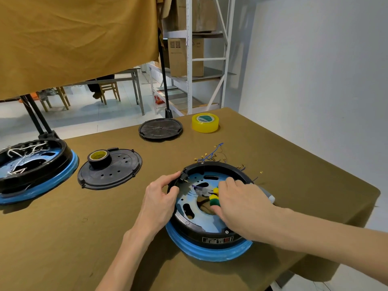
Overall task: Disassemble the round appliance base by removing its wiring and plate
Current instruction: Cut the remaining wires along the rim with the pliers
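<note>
Two round appliance bases with blue rims, one near (210,246) and one at far left (37,177), two removed black round plates (117,171) (160,129), two tape rolls, one yellow (205,122), one black (99,158), two bare hands (161,198) (245,208), one cloth-covered surface (63,238)

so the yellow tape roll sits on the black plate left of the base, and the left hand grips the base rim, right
Not quite. In the head view the roll on that black plate is the black tape; the yellow tape sits on the table farther back. The left hand does grip the base rim.
</note>
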Motion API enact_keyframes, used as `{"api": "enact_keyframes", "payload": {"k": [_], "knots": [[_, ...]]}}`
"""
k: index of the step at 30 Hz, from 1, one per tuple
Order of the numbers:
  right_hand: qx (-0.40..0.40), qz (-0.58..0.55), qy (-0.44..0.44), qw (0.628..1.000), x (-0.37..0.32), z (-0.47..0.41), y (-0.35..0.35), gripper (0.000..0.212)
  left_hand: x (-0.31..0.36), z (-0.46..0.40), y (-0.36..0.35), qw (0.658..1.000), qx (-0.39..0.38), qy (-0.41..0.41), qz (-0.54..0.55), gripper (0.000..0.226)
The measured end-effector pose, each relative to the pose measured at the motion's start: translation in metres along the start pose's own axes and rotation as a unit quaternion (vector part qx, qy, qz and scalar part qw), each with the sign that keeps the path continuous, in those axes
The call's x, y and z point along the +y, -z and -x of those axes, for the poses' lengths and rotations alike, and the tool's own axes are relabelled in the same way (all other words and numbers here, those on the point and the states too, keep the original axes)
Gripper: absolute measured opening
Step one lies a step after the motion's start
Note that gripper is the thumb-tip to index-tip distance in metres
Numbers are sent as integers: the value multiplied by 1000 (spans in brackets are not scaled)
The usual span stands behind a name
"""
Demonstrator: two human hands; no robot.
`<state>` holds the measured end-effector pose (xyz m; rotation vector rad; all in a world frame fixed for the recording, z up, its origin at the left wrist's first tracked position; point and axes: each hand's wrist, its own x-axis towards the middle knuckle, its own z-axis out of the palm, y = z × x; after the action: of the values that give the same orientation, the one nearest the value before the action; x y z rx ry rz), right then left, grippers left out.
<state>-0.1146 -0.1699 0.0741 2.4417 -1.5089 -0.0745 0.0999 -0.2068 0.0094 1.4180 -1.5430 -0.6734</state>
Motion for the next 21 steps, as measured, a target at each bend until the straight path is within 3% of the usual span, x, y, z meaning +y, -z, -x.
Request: {"api": "enact_keyframes", "payload": {"k": [5, 14, 21], "knots": [[53, -18, 8, 998, 19, 3, 3, 49, 0, -3, -2, 1000, 3, 4, 13, 44], [-40, -213, -48, 975, 34, -27, -7, 55, 0, 1, 8, 999, -33, 6, 23, 47], [-62, -238, -49, 968, 34, -48, -12, 59, 2, 1, 14, 999, -32, 10, 23, 52]]}}
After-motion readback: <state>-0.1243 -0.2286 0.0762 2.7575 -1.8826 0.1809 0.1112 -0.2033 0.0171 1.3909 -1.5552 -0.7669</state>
